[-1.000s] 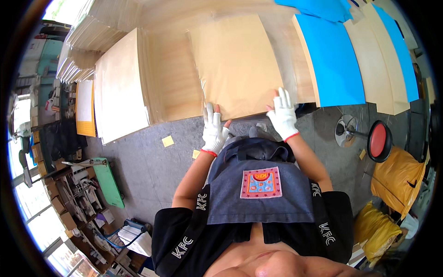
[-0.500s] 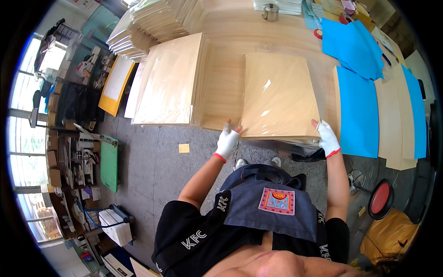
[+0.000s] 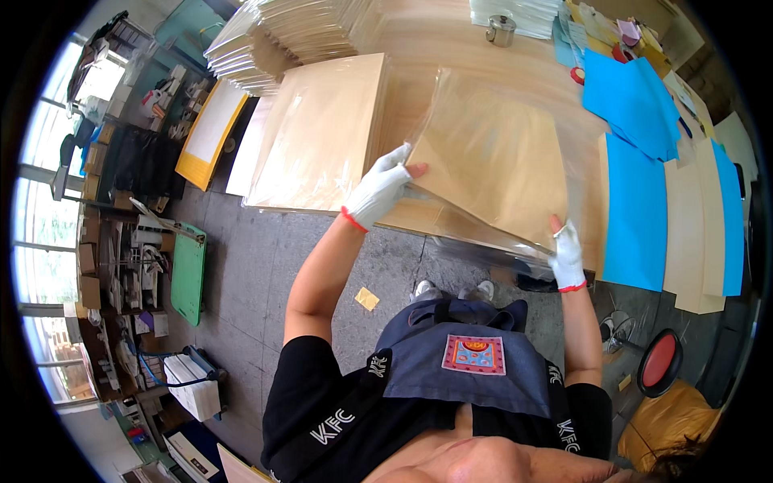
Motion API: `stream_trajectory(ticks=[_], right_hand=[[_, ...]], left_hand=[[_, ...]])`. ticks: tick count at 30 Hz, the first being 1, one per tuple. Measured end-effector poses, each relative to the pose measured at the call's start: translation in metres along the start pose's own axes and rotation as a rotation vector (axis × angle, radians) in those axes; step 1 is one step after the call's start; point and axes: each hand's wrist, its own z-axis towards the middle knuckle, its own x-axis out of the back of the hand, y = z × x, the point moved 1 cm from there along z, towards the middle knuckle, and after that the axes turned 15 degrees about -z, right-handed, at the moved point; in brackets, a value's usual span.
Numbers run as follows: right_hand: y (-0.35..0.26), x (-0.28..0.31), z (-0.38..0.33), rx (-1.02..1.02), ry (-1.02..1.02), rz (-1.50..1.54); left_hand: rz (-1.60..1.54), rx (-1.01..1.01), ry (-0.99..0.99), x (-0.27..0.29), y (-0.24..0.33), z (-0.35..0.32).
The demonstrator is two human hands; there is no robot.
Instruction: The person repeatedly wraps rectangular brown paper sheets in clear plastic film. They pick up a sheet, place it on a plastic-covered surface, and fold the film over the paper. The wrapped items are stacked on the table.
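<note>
In my two hands is a flat tan sheet in a clear plastic sleeve [image 3: 495, 157], its left side raised and tilted above the table. My left hand [image 3: 380, 187], in a white glove with bare thumb tip, grips the sleeve's left edge, thumb on top. At the near right corner my right hand [image 3: 567, 253] is closed on it, also gloved, thumb on top; its other fingers are hidden underneath. Just left of my left hand lies a stack of similar tan sheets in clear sleeves [image 3: 318, 133]. More clear plastic shows below the held sheet's near edge.
Taller stacks of sleeved sheets [image 3: 310, 28] stand at the far left of the wooden table [image 3: 439, 48]. A metal cup [image 3: 500, 30] sits at the back. Blue sheets [image 3: 632, 213] and tan boards [image 3: 684, 229] lie on the right. A red round-topped stool [image 3: 660, 363] stands lower right.
My left hand has moved up along the sleeve's left edge and lifted that side. The sheet, flat before, now tilts and turns; the right hand stays at the near right corner.
</note>
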Motion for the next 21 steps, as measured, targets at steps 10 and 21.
stream_trajectory(ticks=[10, 21], right_hand=[[-0.015, -0.222, -0.005, 0.444, -0.563, -0.062], [-0.023, -0.321, -0.009, 0.326, -0.366, -1.099]], left_hand=[[-0.076, -0.523, 0.091, 0.164, 0.090, -0.092], [0.512, -0.326, 0.480, 0.332, 0.079, -0.076]])
